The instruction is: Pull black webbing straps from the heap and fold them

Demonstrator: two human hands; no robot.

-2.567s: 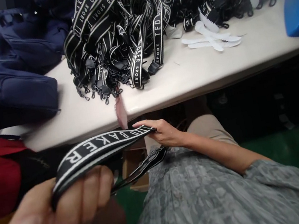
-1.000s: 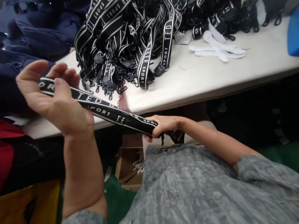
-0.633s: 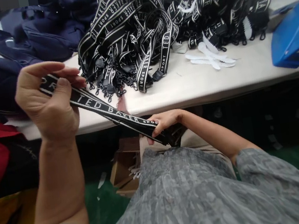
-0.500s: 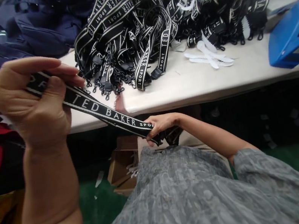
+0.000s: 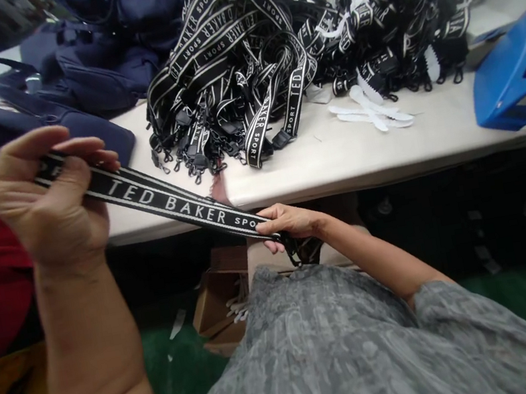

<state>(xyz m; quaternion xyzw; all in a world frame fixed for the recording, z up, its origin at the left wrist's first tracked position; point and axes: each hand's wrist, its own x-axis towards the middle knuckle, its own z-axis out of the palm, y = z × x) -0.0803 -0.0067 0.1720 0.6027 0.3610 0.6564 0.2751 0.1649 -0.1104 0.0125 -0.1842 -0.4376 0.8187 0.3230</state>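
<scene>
A black webbing strap (image 5: 168,203) with white edge lines and "TED BAKER SPORT" lettering is stretched between my hands in the head view, folded so two layers show. My left hand (image 5: 49,199), raised at the left, grips the folded end between thumb and fingers. Lower down near my lap, my right hand (image 5: 290,222) pinches the other end, where dark hardware hangs partly hidden beneath the fingers. Beyond the strap, a heap of similar straps (image 5: 230,61) with black buckles and snap hooks lies on the white table (image 5: 290,175).
More bundled straps (image 5: 384,15) lie at the back right, by white plastic strips (image 5: 372,108). A blue holder (image 5: 515,77) stands at the right edge. Navy bags (image 5: 94,64) fill the back left. Below the table sits an open cardboard box (image 5: 214,299).
My left hand has shifted slightly left and down with its end of the strap. The right hand keeps its grip near my lap. The view has tilted a little, so the table appears slightly lower.
</scene>
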